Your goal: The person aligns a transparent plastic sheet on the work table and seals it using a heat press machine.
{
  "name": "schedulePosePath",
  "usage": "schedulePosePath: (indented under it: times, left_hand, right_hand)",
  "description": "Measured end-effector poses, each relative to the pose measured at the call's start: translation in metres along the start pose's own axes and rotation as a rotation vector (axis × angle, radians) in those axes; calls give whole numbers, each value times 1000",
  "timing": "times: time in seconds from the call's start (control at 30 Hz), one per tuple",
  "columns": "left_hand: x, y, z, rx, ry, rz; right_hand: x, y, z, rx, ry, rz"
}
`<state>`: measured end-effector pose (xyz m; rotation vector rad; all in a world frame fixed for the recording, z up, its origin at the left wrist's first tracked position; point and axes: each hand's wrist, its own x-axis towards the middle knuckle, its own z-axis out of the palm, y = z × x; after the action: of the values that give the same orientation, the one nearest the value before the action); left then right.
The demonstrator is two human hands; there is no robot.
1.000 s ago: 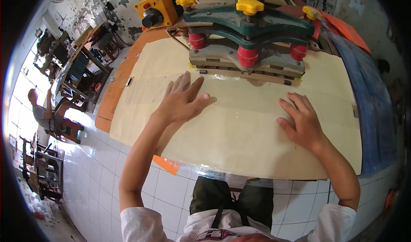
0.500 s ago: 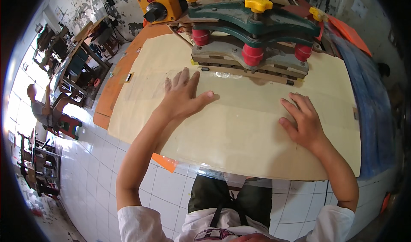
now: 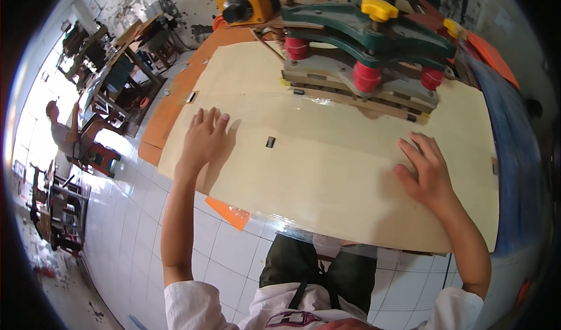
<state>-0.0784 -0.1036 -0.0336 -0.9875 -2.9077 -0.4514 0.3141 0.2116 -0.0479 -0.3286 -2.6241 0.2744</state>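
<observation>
A large pale-yellow sheet [image 3: 327, 178] lies across the table before me. My left hand [image 3: 204, 138] is over its left part, open, fingers together and pointing away, holding nothing. A small dark rectangular piece [image 3: 270, 142] rests on the sheet to the right of that hand. My right hand [image 3: 428, 169] hovers over or rests on the sheet's right side, fingers apart and slightly bent, with nothing in it; contact cannot be made out. Beyond both hands stands a green-framed press head [image 3: 365, 44] with red cushions and a flat grey plate low over the sheet.
A yellow control box [image 3: 242, 3] with a black knob is at the back left, by the orange tabletop [image 3: 158, 125]. Blue plastic sheeting [image 3: 517, 155] hangs along the right edge. Far left, a person [image 3: 64, 131] sits on a red stool [image 3: 100, 157] beside workbenches.
My left hand has drawn back and to the left, away from the press. The small dark piece now shows on the sheet. My right hand keeps about the same pose.
</observation>
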Motion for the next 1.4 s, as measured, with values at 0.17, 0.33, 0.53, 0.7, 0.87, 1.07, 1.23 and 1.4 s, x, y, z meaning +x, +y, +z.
schedulePosePath:
  times: [0.17,0.33,0.53,0.7,0.87,1.07,1.23,1.4]
  left_hand:
    - [7,-9,17,11,7,-49]
    - [16,-18,23,62,73,-14]
    - [21,-18,23,59,62,0]
    - [32,-23,27,153,206,35]
    - [8,49,6,-7,284,384]
    - [0,105,5,-154,125,837]
    - [10,107,23,-156,96,843]
    - [12,92,33,-178,72,709]
  right_hand:
    - [2,-4,-2,0,-47,59]
    - [2,-5,-4,-15,-69,46]
    - [-1,-1,-2,-35,-63,39]
    - [0,-3,-4,-25,-43,22]
    - [3,-6,-5,10,-64,55]
    - [3,-8,-8,-37,-101,90]
    - [6,-8,-7,-37,-111,93]
    - [11,-12,-7,-29,-146,109]
